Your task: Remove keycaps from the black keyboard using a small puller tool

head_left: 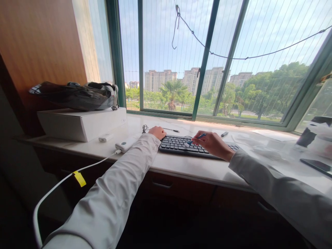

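A black keyboard (176,147) lies on the white marble-patterned countertop. At its far left corner is my left hand (157,132), fingers curled and closed against the keyboard's edge; the fingertips are partly hidden. My right hand (211,142) pinches a small blue-handled brush (199,137) above the middle of the keys. The brush slants down to the left, and its pale tip appears to touch the keys. Part of the keyboard's right side is hidden behind my right hand.
Left of my left arm sit a white power bank (124,145) with a plugged-in cable (95,162), a small white device (105,137) and a white box (85,124) bearing dark headgear (77,97). A phone (317,166) lies right. Behind is the window (168,112).
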{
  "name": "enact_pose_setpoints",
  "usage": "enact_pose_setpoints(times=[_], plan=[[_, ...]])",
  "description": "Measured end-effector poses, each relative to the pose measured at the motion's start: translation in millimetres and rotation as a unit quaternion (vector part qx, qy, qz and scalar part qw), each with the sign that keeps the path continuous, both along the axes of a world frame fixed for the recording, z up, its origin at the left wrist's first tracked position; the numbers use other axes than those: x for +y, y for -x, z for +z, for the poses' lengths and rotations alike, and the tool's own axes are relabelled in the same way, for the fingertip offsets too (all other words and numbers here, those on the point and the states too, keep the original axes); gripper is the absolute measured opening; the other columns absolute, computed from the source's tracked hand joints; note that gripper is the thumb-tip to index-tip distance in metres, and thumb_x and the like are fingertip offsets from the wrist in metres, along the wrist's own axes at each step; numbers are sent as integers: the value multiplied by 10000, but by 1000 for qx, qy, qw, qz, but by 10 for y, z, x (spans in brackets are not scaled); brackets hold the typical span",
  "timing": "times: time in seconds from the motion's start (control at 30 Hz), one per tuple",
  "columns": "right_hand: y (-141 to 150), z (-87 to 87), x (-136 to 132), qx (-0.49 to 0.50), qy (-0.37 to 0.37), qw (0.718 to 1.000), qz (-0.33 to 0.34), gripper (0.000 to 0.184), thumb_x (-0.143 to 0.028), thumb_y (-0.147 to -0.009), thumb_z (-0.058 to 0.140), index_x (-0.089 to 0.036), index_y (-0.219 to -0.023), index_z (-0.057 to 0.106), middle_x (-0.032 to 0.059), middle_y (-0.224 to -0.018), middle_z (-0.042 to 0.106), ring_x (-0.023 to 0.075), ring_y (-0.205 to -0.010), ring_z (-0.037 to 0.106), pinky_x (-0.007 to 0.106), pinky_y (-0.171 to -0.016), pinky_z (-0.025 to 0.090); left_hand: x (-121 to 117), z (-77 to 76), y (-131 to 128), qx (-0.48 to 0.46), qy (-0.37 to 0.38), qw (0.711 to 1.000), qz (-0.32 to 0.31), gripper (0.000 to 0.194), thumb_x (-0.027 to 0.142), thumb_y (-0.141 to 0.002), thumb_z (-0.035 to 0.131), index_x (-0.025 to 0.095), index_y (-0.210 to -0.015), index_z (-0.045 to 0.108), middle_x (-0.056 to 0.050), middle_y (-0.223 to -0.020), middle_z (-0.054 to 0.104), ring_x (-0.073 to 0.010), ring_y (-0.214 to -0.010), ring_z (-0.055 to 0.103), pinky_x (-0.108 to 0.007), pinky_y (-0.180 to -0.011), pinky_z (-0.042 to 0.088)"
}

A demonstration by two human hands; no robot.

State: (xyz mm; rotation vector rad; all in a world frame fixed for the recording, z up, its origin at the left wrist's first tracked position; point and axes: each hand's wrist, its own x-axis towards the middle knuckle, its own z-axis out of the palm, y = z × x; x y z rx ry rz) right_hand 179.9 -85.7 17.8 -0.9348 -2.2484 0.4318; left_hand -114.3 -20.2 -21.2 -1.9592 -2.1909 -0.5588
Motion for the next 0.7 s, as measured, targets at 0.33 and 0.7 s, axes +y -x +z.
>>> enact_pose_setpoints(times=[0.33,0.7], plan=[[652,41,252,55,61,990,115,324,-504,-796,656,-181,-779,649,56,-757,741,188,-709,693,285,-646,509,-6,11,2,7,5,1000,1,305,422,-793,504,248,-836,751,-87,-908,721,-227,-886,651,-281,-767,484],[1011,-35,318,23,77,987,142,271,-454,-803,674,-183,-798,672,30,-722,729,155,-658,667,239,-578,479,-132,83,-40,19,26,999,-17,277,420,-784,524,236,-811,728,-84,-913,719,-218,-873,649,-264,-720,472]])
